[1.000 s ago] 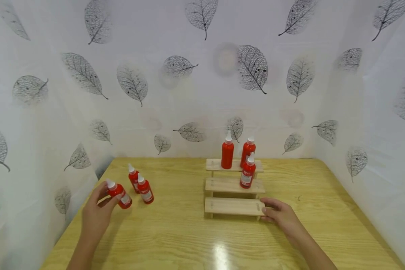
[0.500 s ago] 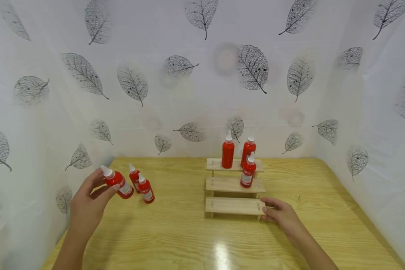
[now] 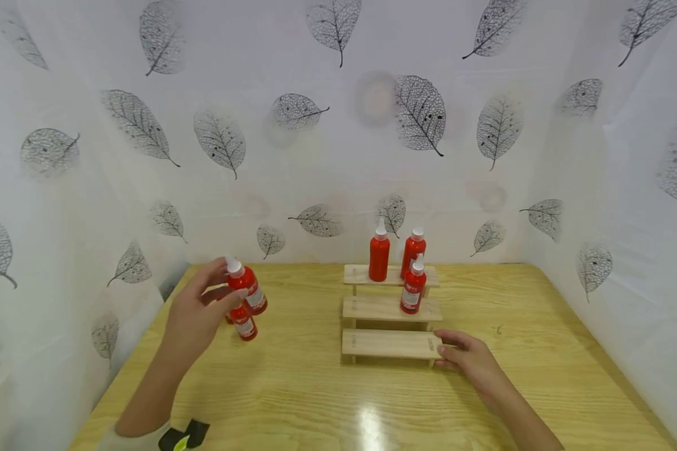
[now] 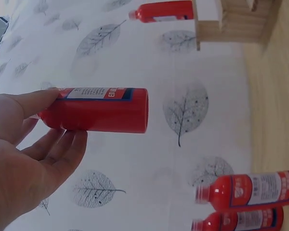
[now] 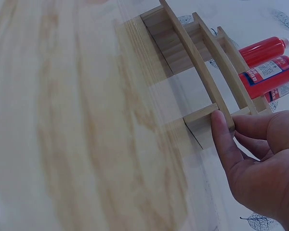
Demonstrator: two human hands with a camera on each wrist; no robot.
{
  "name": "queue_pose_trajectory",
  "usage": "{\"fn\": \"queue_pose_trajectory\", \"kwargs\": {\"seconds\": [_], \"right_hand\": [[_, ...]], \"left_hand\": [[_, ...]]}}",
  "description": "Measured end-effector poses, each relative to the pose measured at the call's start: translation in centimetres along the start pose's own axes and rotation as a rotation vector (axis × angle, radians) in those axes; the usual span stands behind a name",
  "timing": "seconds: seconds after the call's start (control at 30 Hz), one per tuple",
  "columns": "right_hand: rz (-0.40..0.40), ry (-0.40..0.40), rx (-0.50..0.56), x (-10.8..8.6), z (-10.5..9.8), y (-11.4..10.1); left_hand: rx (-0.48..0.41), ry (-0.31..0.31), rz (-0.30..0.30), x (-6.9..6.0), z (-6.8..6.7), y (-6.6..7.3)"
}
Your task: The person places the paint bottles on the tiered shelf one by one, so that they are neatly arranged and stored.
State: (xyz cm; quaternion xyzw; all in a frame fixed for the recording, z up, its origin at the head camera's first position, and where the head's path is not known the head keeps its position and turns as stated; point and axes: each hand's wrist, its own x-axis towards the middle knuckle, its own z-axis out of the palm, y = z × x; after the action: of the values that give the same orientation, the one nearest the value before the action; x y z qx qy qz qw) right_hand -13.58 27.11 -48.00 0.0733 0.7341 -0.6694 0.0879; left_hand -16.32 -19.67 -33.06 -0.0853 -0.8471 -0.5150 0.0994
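Note:
My left hand (image 3: 194,316) holds a red squeeze bottle (image 3: 252,293) with a white nozzle, tilted and raised off the table. In the left wrist view, thumb and fingers grip this bottle (image 4: 101,113) near its neck end. Below it in the head view stands another red bottle (image 3: 245,326); a further one is mostly hidden behind the hand. With my right hand (image 3: 474,363) I pinch the right end of the lowest step of a three-step wooden stand (image 3: 389,343). The right wrist view shows the thumb (image 5: 222,132) against that step's end.
Two red bottles stand on the stand's top step, one at left-centre (image 3: 378,260) and one at right (image 3: 412,249). Another bottle (image 3: 411,294) stands on the middle step's right side. A leaf-patterned white curtain (image 3: 327,169) surrounds the wood-grain table (image 3: 299,401).
My left hand has lifted the bottle off the table and carried it to the right, above the two standing bottles. The right hand stays on the stand.

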Motion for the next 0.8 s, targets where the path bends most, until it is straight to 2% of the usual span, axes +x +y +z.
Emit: {"fn": "queue_pose_trajectory", "kwargs": {"seconds": [0.23,0.47,0.53,0.67,0.8], "right_hand": [[0.012,0.015,0.008,0.1,0.1,0.0],[-0.005,0.006,0.011,0.0,0.1,0.0],[-0.012,-0.005,0.009,0.0,0.1,0.0],[-0.007,0.008,0.017,-0.1,0.2,-0.1],[-0.005,0.01,0.015,-0.1,0.2,-0.2]], "left_hand": [[-0.083,-0.12,-0.024,1.8,3.5,0.7],[-0.183,-0.2,0.045,3.1,8.0,0.5],[-0.199,-0.223,0.049,3.5,9.4,0.4],[-0.235,-0.245,0.066,4.2,11.9,0.4],[-0.25,-0.253,0.107,4.9,14.4,0.4]]}}
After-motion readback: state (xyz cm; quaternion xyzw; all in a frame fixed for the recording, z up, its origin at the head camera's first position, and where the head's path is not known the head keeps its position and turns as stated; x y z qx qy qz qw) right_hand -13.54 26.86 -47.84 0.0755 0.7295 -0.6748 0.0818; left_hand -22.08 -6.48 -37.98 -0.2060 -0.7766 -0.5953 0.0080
